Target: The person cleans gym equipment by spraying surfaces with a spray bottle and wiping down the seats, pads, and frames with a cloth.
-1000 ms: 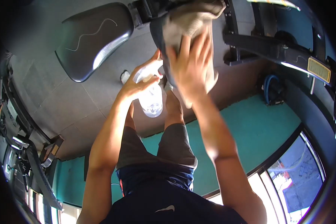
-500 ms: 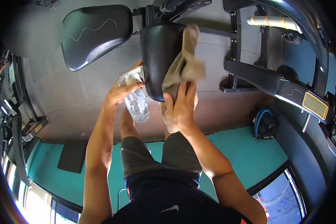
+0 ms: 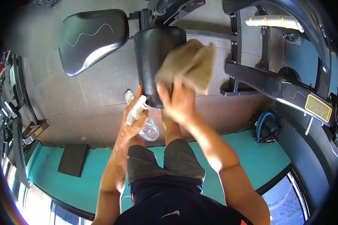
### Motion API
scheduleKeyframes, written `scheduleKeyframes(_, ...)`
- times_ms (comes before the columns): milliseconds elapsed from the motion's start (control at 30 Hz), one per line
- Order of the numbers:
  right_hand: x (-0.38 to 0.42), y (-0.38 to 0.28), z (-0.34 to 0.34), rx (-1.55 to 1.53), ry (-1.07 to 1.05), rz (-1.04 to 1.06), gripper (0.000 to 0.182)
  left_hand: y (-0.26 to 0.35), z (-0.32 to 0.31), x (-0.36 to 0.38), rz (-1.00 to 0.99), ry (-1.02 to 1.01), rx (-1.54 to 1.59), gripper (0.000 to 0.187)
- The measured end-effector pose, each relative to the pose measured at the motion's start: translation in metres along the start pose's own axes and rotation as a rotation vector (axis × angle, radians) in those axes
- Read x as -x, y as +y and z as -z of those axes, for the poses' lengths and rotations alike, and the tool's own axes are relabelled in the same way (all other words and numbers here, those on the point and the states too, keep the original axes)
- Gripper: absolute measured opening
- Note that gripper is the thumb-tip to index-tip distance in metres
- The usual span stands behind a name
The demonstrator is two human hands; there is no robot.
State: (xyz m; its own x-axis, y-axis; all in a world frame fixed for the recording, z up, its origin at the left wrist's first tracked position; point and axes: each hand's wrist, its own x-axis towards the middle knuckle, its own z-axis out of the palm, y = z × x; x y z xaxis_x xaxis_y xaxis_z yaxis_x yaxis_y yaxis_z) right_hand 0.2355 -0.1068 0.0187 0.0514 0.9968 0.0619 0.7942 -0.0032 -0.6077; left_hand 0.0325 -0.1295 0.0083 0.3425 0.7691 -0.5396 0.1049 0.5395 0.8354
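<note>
My right hand (image 3: 178, 103) grips a beige cloth (image 3: 189, 65) and holds it against the lower end of a black padded seat (image 3: 154, 48) of a gym machine. My left hand (image 3: 133, 120) is closed around a clear spray bottle (image 3: 144, 125) with a white trigger head, held just left of and below the pad's lower edge. The bottle hangs over my left knee. My legs in grey shorts stand below the pad.
A second black pad (image 3: 88, 37) lies to the upper left. The machine's black steel frame (image 3: 278, 84) with a yellow label runs along the right. A blue hose coil (image 3: 264, 123) sits on the floor at the right. A black mat (image 3: 73, 159) lies on the teal floor.
My right hand has slid the cloth up and to the right across the pad. My left hand has dropped lower with the spray bottle, away from the pad's side.
</note>
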Motion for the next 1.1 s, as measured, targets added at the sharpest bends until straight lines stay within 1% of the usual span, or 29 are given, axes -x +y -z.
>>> scheduleKeyframes(33, -0.044, -0.002, 0.011, -0.346, -0.306, -0.456, 0.074, -0.001, 0.001, -0.002, 0.003, -0.004, -0.014, 0.078)
scheduleKeyframes(67, -0.076, 0.012, -0.002, -0.379, -0.111, -0.445, 0.075, -0.001, 0.002, -0.002, 0.006, -0.004, -0.028, 0.078)
scheduleKeyframes(100, -0.113, 0.034, -0.005, -0.34, -0.032, -0.33, 0.071, 0.007, 0.0, -0.002, 0.07, -0.013, -0.006, 0.078)
scheduleKeyframes(133, -0.129, 0.05, -0.008, -0.518, 0.03, -0.201, 0.077, 0.003, 0.001, -0.001, 0.083, -0.017, 0.042, 0.078)
scheduleKeyframes(200, -0.084, 0.029, -0.016, -0.244, 0.143, -0.3, 0.077, -0.009, 0.002, -0.006, 0.089, -0.024, 0.146, 0.077)
scheduleKeyframes(233, -0.048, 0.006, -0.013, -0.167, 0.138, -0.295, 0.073, -0.008, 0.0, -0.008, 0.166, -0.016, 0.326, 0.076)
scheduleKeyframes(267, -0.012, -0.009, -0.014, -0.003, 0.132, -0.195, 0.067, -0.016, 0.004, -0.007, 0.133, -0.007, 0.282, 0.076)
scheduleKeyframes(300, 0.025, -0.03, -0.015, 0.217, 0.066, -0.179, 0.064, -0.03, 0.011, -0.007, 0.099, 0.001, 0.238, 0.076)
scheduleKeyframes(333, 0.046, -0.043, -0.01, 0.196, -0.013, -0.207, 0.061, -0.036, 0.013, -0.005, 0.066, 0.009, 0.194, 0.076)
scheduleKeyframes(367, 0.038, -0.039, -0.005, 0.167, 0.003, -0.172, 0.06, -0.023, 0.013, 0.002, -0.098, 0.017, 0.047, 0.078)
scheduleKeyframes(400, 0.026, -0.034, -0.001, 0.131, 0.015, -0.136, 0.059, -0.025, 0.015, 0.014, -0.174, -0.028, 0.201, 0.08)
scheduleKeyframes(433, 0.003, -0.024, -0.005, 0.008, -0.016, -0.23, 0.055, -0.016, 0.011, 0.022, -0.065, -0.042, 0.116, 0.08)
scheduleKeyframes(467, -0.028, -0.011, -0.013, -0.119, -0.048, -0.332, 0.052, -0.013, 0.002, 0.023, -0.083, -0.029, 0.027, 0.082)
scheduleKeyframes(533, -0.096, -0.004, -0.002, -0.257, -0.071, -0.52, 0.04, -0.008, -0.015, 0.025, -0.118, 0.003, -0.153, 0.086)
scheduleKeyframes(633, -0.09, 0.009, -0.012, -0.137, 0.285, -0.148, 0.026, -0.01, -0.022, 0.02, -0.047, 0.062, -0.15, 0.088)
scheduleKeyframes(667, -0.064, 0.001, -0.007, -0.165, 0.219, -0.18, 0.017, -0.01, -0.016, 0.017, 0.0, 0.011, -0.086, 0.086)
scheduleKeyframes(700, -0.03, -0.004, -0.008, -0.058, 0.219, -0.102, 0.019, -0.011, -0.007, 0.013, 0.044, -0.041, -0.018, 0.084)
scheduleKeyframes(733, 0.005, -0.007, -0.013, 0.008, 0.337, 0.065, 0.031, -0.016, -0.001, 0.007, 0.068, -0.074, 0.045, 0.084)
scheduleKeyframes(767, 0.029, -0.02, -0.002, 0.032, 0.287, 0.148, 0.041, -0.021, 0.006, 0.001, 0.095, -0.105, 0.107, 0.084)
scheduleKeyframes(800, 0.033, -0.031, 0.003, -0.005, 0.251, 0.196, 0.046, -0.024, 0.011, -0.005, 0.123, -0.135, 0.168, 0.083)
scheduleKeyframes(867, 0.009, -0.017, 0.004, 0.143, 0.101, 0.001, 0.044, -0.032, 0.017, -0.011, 0.138, -0.143, 0.232, 0.083)
scheduleKeyframes(933, -0.062, -0.003, 0.006, 0.081, 0.157, -0.1, 0.04, -0.031, 0.021, -0.011, 0.124, -0.165, 0.22, 0.084)
scheduleKeyframes(1000, -0.116, 0.043, -0.021, 0.106, 0.338, -0.041, 0.046, -0.018, 0.018, -0.003, 0.112, -0.153, 0.224, 0.084)
scheduleKeyframes(1067, -0.085, 0.03, -0.016, -0.231, 0.259, -0.226, 0.056, 0.003, 0.004, 0.009, -0.079, -0.009, -0.173, 0.084)
scheduleKeyframes(1100, -0.063, 0.021, -0.012, -0.397, 0.218, -0.307, 0.062, 0.008, -0.003, 0.018, -0.259, 0.087, -0.479, 0.084)
